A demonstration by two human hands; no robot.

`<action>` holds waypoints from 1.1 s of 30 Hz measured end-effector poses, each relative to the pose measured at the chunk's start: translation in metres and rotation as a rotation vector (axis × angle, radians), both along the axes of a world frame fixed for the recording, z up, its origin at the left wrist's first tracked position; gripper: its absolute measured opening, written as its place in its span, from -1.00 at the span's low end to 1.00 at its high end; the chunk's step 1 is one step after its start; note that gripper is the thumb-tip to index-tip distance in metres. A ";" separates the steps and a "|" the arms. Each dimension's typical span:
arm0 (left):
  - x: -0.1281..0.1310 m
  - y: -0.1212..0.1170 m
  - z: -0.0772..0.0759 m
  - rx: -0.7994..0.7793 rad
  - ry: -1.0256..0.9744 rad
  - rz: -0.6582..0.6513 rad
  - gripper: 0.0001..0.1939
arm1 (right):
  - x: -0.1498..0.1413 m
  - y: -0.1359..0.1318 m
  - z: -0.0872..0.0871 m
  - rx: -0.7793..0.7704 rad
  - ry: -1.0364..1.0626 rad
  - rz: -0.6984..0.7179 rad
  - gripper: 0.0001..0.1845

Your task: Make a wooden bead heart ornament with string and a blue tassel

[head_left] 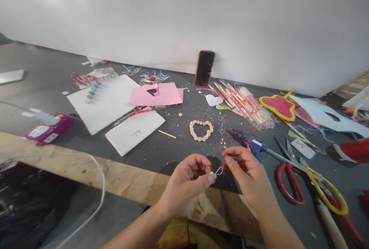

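Observation:
Close to the table's front edge, my left hand pinches a small beige piece between thumb and fingers. A light blue cord loop sticks out of that pinch to the right. My right hand is just beside the loop, its thumb and fingertips pressed together; what they hold, if anything, cannot be made out. Beyond both hands lies a heart-shaped ring of small beige pieces, with thin red thread at its top. A glue gun with a blue body rests past my right hand.
Scissors with red handles and yellow handles lie at right. Wrapped sticks lie behind. A phone leans on the wall. Pink paper, white sheets and a purple power strip are leftward. A white cable crosses the front edge.

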State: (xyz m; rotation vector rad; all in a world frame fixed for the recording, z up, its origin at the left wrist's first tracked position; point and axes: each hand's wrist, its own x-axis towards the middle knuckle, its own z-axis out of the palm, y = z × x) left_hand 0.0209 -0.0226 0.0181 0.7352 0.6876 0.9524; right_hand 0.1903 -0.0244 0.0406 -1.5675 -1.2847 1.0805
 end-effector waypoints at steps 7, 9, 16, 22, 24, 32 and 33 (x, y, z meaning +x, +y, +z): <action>-0.002 0.001 0.001 -0.028 -0.041 0.068 -0.78 | 0.003 -0.007 -0.001 -0.018 0.182 0.013 -0.64; -0.003 0.000 0.003 0.002 -0.024 0.069 -0.76 | -0.002 -0.011 0.003 -0.102 0.162 0.148 -0.58; -0.002 -0.006 0.004 0.077 0.147 0.072 -0.74 | -0.017 -0.016 0.009 -0.174 0.135 0.228 -0.67; 0.000 -0.006 0.003 0.131 0.310 0.064 -0.77 | -0.018 -0.016 0.012 -0.148 -0.037 0.188 -0.73; 0.000 -0.006 0.001 0.139 0.326 0.050 -0.77 | -0.018 -0.016 0.012 -0.161 -0.046 0.193 -0.73; -0.003 -0.005 0.001 0.139 0.276 0.013 -0.69 | -0.015 -0.013 0.008 -0.185 -0.013 0.179 -0.70; -0.003 -0.005 0.001 0.140 0.269 0.010 -0.69 | -0.016 -0.013 0.009 -0.198 -0.005 0.174 -0.70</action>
